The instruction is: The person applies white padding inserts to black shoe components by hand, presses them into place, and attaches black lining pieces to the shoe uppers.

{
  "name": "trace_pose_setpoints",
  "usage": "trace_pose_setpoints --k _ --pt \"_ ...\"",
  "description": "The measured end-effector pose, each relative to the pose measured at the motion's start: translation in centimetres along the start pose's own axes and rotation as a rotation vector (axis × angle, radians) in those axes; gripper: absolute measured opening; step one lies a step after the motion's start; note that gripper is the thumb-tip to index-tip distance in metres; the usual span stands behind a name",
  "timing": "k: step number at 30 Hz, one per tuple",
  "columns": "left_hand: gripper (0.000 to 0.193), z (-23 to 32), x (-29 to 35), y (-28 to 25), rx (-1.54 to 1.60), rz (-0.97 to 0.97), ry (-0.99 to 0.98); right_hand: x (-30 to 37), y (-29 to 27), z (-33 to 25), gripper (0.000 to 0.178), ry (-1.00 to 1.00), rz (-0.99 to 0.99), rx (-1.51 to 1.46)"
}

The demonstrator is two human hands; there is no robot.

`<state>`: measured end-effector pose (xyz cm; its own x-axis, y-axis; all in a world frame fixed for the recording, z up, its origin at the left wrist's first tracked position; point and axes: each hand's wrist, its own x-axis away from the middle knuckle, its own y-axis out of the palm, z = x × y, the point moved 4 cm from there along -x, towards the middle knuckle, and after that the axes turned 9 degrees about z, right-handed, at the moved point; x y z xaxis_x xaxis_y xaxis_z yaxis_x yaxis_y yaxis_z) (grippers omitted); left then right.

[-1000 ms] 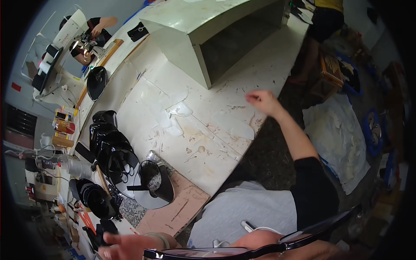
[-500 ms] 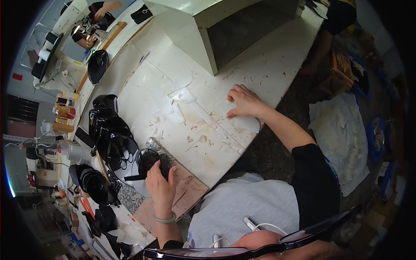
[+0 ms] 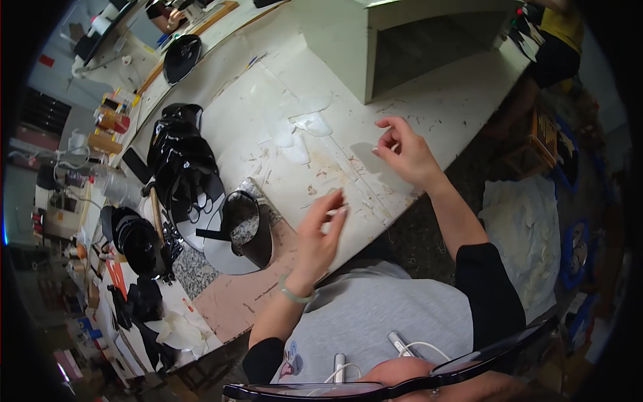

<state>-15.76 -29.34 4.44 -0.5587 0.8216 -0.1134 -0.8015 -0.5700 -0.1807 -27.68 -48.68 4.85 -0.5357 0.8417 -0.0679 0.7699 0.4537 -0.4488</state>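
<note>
My left hand (image 3: 319, 238) is raised over the table's near edge, its fingers loosely bent and the thumb apart. Nothing shows in it. To its left, a curved black piece with a pale grey flap (image 3: 236, 263), like a shoe upper, lies on a speckled slab and a pinkish board (image 3: 234, 301). My right hand (image 3: 410, 155) hovers above the table on the right, its index finger and thumb apart, also with nothing visible between them. Thin whitish pieces (image 3: 311, 124) lie farther back on the pale tabletop (image 3: 268, 171).
A row of glossy black pieces (image 3: 184, 157) runs along the left, with more black pieces (image 3: 137, 241) beyond it. A large grey-white box (image 3: 368, 63) with a dark opening stands at the back. Another person's arm (image 3: 164, 17) shows at the far left.
My left hand has let go of the black piece and moved right. My right hand has lifted off the tabletop. The view has shifted slightly.
</note>
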Motion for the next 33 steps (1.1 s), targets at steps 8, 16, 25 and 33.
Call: trace_pose_setpoints --k 8,16,25,33 --pt "0.038 -0.4 1.3 0.5 0.417 0.145 0.020 6.7 3.1 -8.4 0.030 -0.360 -0.106 -0.479" --pt "0.034 -0.2 1.6 -2.9 0.590 0.205 -0.265 5.8 8.1 -4.2 0.020 0.014 -0.435 -0.593" --pt "0.048 0.9 -5.3 -12.8 -1.257 0.157 -0.048 3.1 9.9 -2.9 0.023 0.458 -0.341 -0.988" --pt "0.027 1.1 -3.2 -10.0 0.199 0.125 -0.345 3.3 9.4 -7.1 0.029 0.283 -0.385 -0.987"
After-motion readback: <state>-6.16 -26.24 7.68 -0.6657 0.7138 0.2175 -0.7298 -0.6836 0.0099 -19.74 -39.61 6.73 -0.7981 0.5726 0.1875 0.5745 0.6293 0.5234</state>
